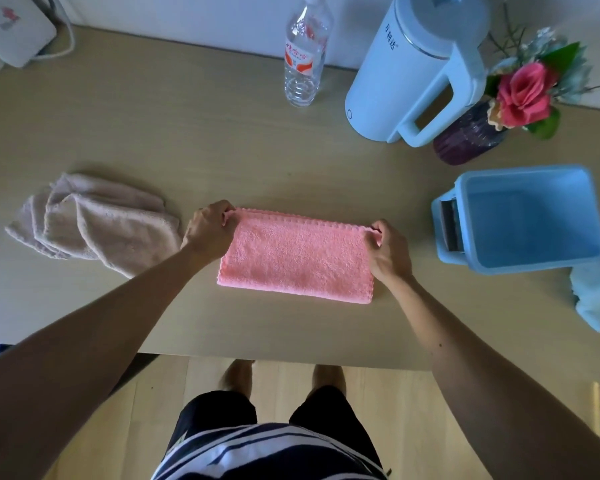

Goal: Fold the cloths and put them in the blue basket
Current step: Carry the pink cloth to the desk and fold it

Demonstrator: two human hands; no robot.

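Note:
A pink cloth (297, 258) lies folded in half on the wooden table (187, 140), its doubled edges at the far side. My left hand (210, 233) pinches its far left corner and my right hand (390, 251) pinches its far right corner. A beige cloth (94, 220) sits crumpled to the left, just beside my left hand. The blue basket (523, 220) stands at the right with nothing visible inside it. A light blue cloth (596, 296) lies bunched next to the basket's near right corner.
At the back stand a plastic water bottle (305, 57), a pale blue kettle (413, 71) and a purple vase with flowers (471, 136). A white device (11, 29) with a cable sits at the far left. The table's near edge runs below the pink cloth.

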